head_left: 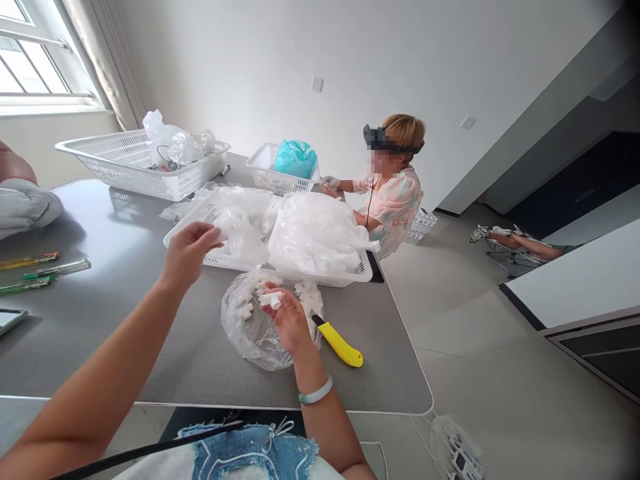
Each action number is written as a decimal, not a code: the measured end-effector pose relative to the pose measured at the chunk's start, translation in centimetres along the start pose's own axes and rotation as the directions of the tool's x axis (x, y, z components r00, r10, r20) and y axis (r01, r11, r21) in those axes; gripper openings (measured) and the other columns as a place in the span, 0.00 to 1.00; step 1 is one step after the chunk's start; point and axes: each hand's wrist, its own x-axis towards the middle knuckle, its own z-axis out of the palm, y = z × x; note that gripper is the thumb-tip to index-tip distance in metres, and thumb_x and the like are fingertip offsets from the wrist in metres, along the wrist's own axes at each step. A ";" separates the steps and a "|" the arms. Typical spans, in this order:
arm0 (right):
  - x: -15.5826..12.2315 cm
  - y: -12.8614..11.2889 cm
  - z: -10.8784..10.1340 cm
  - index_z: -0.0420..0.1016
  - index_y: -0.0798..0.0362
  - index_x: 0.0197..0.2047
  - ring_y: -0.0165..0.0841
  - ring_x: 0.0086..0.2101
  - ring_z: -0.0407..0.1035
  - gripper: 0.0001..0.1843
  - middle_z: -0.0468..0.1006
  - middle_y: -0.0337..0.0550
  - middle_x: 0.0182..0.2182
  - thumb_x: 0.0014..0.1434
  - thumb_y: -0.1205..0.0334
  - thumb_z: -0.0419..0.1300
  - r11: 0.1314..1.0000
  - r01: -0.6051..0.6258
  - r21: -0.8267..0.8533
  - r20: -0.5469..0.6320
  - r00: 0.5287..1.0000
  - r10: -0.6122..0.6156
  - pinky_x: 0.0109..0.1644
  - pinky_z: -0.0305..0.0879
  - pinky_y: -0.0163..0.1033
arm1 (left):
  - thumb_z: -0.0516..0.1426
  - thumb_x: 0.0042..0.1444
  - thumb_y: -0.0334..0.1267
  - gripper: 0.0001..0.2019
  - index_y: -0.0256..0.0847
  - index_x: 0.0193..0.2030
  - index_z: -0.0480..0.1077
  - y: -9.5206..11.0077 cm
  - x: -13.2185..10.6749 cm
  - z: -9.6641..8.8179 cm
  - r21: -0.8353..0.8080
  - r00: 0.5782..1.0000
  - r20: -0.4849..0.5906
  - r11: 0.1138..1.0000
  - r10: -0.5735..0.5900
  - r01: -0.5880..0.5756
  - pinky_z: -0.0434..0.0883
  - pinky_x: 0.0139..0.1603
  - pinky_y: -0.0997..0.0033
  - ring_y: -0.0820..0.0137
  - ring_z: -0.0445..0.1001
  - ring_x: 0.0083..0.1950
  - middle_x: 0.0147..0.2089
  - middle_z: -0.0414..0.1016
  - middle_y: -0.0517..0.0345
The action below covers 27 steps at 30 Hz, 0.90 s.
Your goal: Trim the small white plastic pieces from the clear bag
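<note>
My right hand (287, 320) hovers over an opened clear plastic bag (253, 327) of small white plastic parts and holds one white part (271, 299) between thumb and fingers. My left hand (189, 252) is raised above the grey table (100, 320), fingers curled and pinched together near the rim of a white basket (350, 275); what it pinches, if anything, I cannot make out. A yellow-handled knife (340, 343) lies on the table just right of my right hand.
The white basket holds sealed clear bags (315, 233). Two more white baskets (135, 163) stand further back, one with a teal bag (295, 159). A person in a headset (393, 187) works at the far end. Green and yellow tools (45, 272) lie at left.
</note>
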 end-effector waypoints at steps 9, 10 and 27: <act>-0.8 0.0 3.8 0.80 0.48 0.45 0.45 0.52 0.76 0.26 0.83 0.48 0.51 0.48 0.40 0.68 0.975 0.022 -0.223 0.033 0.999 -0.015 0.60 0.73 0.51 | 0.71 0.39 0.40 0.14 0.41 0.31 0.73 0.9 -10.8 1.0 -0.222 0.981 0.082 0.957 -0.174 0.188 0.72 0.30 0.74 0.73 0.71 0.29 0.29 0.73 0.62; -0.9 0.2 3.7 0.79 0.47 0.48 0.44 0.52 0.76 0.27 0.82 0.47 0.53 0.49 0.42 0.67 0.983 0.020 -0.182 0.012 1.000 -0.018 0.58 0.74 0.51 | 0.71 0.40 0.41 0.14 0.41 0.31 0.73 0.9 -11.0 0.9 -0.201 0.981 0.074 0.961 -0.181 0.193 0.73 0.30 0.74 0.72 0.71 0.30 0.30 0.73 0.62; -3.6 1.1 -1.4 0.78 0.49 0.45 0.40 0.53 0.71 0.21 0.76 0.51 0.49 0.67 0.42 0.52 0.494 0.470 -0.732 0.222 0.849 -0.480 0.62 0.67 0.46 | 0.61 0.57 0.49 0.19 0.53 0.55 0.72 -2.6 -13.0 -3.5 0.281 0.924 0.311 0.907 0.224 -0.314 0.72 0.62 0.47 0.49 0.71 0.63 0.59 0.75 0.49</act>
